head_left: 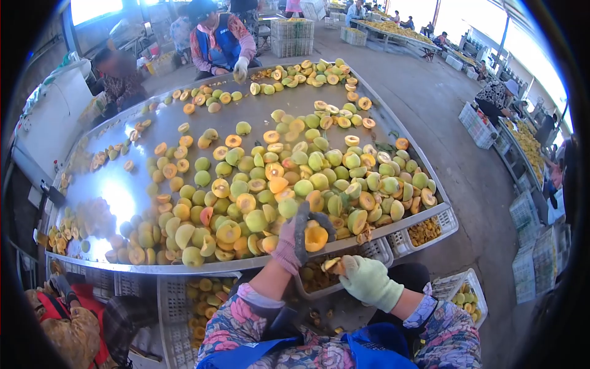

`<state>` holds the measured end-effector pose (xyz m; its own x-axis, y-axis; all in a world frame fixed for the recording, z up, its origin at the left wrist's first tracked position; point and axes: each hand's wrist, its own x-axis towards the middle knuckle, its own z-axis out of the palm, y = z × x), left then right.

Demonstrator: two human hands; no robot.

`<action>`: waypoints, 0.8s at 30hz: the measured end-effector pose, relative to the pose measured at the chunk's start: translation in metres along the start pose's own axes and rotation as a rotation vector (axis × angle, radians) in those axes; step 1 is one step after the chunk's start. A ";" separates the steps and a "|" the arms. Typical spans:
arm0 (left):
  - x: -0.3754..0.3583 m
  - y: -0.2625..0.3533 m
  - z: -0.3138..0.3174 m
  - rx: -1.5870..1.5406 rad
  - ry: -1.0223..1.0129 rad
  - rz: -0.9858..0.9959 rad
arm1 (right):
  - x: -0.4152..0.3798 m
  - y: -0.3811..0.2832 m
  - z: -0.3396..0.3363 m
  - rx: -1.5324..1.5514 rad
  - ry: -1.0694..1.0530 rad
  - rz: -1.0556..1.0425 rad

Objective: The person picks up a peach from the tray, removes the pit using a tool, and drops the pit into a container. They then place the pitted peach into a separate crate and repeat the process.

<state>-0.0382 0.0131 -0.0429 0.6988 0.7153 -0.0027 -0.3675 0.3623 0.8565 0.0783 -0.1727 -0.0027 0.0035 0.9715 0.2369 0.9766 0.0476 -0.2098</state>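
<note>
My left hand [295,237], in a dark and pink glove, holds a halved yellow fruit [316,238] at the near edge of the metal table [209,267], its orange inside showing. To its right, my right hand [369,281], in a pale green glove, is closed on a small brownish-yellow piece [334,265], over a crate. The piece is partly hidden by the fingers. Whole and halved green-yellow fruits [258,184] lie piled on the table just beyond my hands.
Below the near edge stand a crate of fruit halves [203,301], a crate of dark pieces [316,277] and one at the right [464,292]. A co-worker [224,40] is across the table; another [74,320] sits at lower left.
</note>
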 end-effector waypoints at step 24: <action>-0.110 0.106 -0.015 1.506 -0.090 0.332 | -0.005 0.044 -0.071 0.054 -0.048 0.270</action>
<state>-0.1634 -0.0181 0.0403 0.7673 0.5818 0.2695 0.3909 -0.7576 0.5227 0.1362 -0.1922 0.0538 0.2509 0.9605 0.1202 0.9286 -0.2038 -0.3101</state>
